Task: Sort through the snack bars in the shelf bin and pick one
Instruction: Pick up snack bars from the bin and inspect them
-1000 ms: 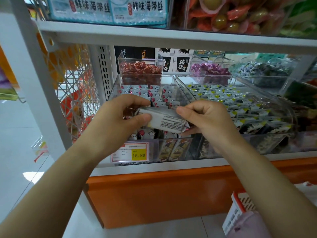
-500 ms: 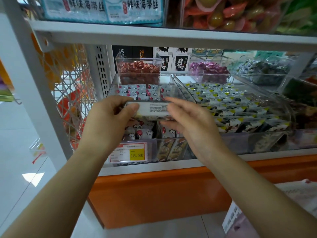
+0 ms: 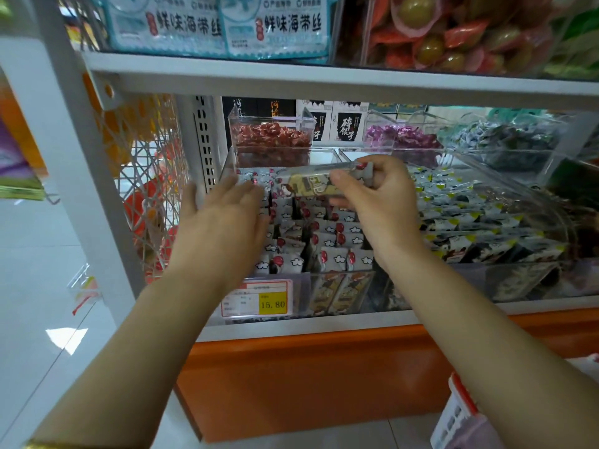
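A clear plastic shelf bin (image 3: 327, 288) holds several white snack bars (image 3: 327, 241) with red and cloud prints. My right hand (image 3: 379, 202) pinches one wrapped snack bar (image 3: 311, 183) by its right end and holds it level over the back of the bin. My left hand (image 3: 223, 218) hovers over the bin's left side with fingers straight and spread, holding nothing. Its fingertips are near the bin's left wall.
A yellow price tag (image 3: 259, 301) reading 15.80 hangs on the bin front. A neighbouring bin (image 3: 518, 286) of yellow-marked bars sits to the right. Small bins of red (image 3: 270, 137) and purple (image 3: 402, 137) candies stand behind. The upper shelf (image 3: 324, 76) hangs overhead. A basket (image 3: 453, 422) is at lower right.
My left hand has let go of the snack bar and opened. My right hand now holds the bar alone and has carried it up and back over the bin.
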`<state>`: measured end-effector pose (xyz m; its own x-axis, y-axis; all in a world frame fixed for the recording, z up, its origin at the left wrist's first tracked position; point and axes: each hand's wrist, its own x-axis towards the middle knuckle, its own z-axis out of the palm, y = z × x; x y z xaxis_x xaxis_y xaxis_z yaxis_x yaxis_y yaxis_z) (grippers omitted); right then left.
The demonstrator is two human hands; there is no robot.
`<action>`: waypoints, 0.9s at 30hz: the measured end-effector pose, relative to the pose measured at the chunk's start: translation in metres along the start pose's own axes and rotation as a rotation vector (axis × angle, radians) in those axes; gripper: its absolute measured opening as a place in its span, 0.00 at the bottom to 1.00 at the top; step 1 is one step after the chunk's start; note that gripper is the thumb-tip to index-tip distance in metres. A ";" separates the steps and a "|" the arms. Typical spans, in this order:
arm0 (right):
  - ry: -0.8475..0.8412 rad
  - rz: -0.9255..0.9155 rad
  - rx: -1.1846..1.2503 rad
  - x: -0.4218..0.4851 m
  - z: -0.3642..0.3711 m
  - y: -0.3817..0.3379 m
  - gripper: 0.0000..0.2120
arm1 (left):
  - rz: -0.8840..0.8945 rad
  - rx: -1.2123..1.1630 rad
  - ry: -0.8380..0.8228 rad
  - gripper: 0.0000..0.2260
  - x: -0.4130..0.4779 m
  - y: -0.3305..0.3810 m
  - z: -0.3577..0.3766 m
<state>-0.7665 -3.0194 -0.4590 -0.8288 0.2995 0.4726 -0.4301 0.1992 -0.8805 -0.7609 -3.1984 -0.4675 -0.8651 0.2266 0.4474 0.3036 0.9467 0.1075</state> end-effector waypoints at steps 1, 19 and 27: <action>-0.008 -0.003 -0.033 0.005 0.006 0.001 0.10 | 0.015 0.082 -0.082 0.22 0.000 0.001 0.006; -0.570 -0.284 -0.875 0.061 0.084 0.025 0.15 | 0.063 0.121 -0.260 0.27 -0.004 -0.009 0.008; -0.668 -0.152 -0.737 0.076 0.082 0.020 0.10 | 0.072 0.188 -0.282 0.29 -0.009 -0.014 0.005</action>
<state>-0.8673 -3.0688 -0.4439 -0.9118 -0.3165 0.2617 -0.4064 0.7871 -0.4640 -0.7590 -3.2122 -0.4777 -0.9283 0.3240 0.1826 0.3118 0.9456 -0.0930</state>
